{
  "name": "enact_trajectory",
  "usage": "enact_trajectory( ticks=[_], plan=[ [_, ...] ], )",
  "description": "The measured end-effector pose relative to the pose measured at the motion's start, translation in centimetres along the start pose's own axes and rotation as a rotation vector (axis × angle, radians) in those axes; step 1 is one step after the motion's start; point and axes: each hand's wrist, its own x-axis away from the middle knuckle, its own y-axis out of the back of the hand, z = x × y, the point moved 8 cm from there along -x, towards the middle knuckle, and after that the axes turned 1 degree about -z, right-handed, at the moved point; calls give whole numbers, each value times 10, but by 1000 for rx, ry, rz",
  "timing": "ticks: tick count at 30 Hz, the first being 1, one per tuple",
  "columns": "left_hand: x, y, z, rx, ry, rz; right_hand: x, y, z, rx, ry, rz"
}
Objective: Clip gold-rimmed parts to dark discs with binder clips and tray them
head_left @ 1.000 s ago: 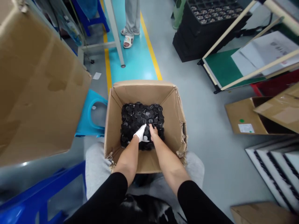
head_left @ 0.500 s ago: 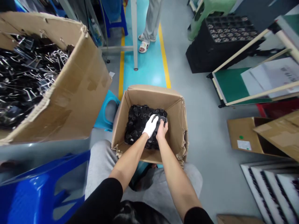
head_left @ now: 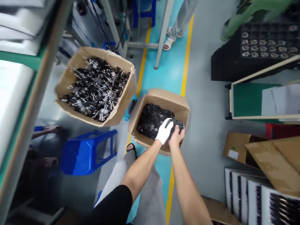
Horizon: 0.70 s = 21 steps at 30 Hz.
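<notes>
Right hand point(head_left: 176, 137) holds flat, round, black discs point(head_left: 179, 124).

The carton point(head_left: 167, 96) before you is plain brown, and the discs point(head_left: 150, 117) inside it are black. Your left hand point(head_left: 164, 131) is gloved in white; your sleeve point(head_left: 114, 204) is black and your trousers point(head_left: 150, 193) pale grey. Beyond the carton you see a turquoise floor strip point(head_left: 171, 79) edged with yellow lines point(head_left: 186, 64). Left of the carton, a second box point(head_left: 125, 106) is brown, its clips point(head_left: 97, 87) black and silver, and a stool point(head_left: 81, 154) is bright blue. To the carton's right, you have a dark green shelf point(head_left: 248, 100) and a black tray point(head_left: 272, 40) patterned in a grid.
</notes>
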Motion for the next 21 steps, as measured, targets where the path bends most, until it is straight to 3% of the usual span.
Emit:
enact_trajectory(
  ticks=[7, 10, 12, 14, 16, 18, 21],
  plan=[
    [75, 1, -119, 59, -121, -35, 38, 34, 126, -7, 123, -9],
    [108, 16, -170, 107, -176, -106, 63, 33, 185, -18, 188, 49],
    [126, 37, -205, 145, -212, -165, 84, 20, 223, -28, 237, 118],
    [142, 70, -240, 181, -253, -236, 112, -5, 258, -42, 283, 207],
    [158, 116, -273, 211, -303, -324, 147, -40, 288, -56, 324, 308],
    [175, 174, -303, 241, -358, -428, 191, -83, 314, -72, 359, 419],
    [205, 277, -337, 280, -435, -606, 276, -158, 346, -100, 413, 609]
  ],
)
